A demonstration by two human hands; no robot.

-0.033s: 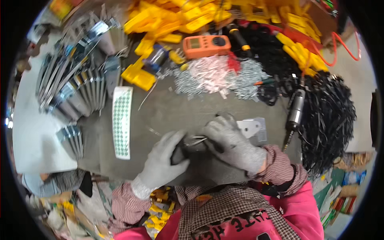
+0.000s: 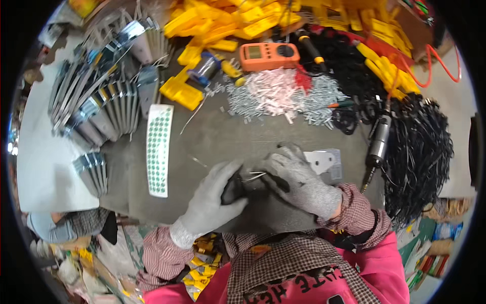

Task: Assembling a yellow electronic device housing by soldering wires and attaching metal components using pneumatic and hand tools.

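Both my hands wear grey gloves with dark palms and are over the near middle of the dark work surface. My left hand is half curled, its thumb apart from the fingers, with only a dark gap showing between them. Closed fingers of my right hand pinch thin white wires, whose ends point toward the left hand. What the wires join to is hidden under the right hand. Just beyond that hand lies a flat pale plate with dark holes.
A white sheet of green dots lies left. Fanned grey metal-topped parts are farther left. Behind are an orange multimeter, pale small pieces and yellow plastic parts. At right are a power screwdriver and black straps.
The whole view has shifted slightly, so the table's things appear a little farther right. My left hand is slightly nearer the wires. The right hand keeps its pinch.
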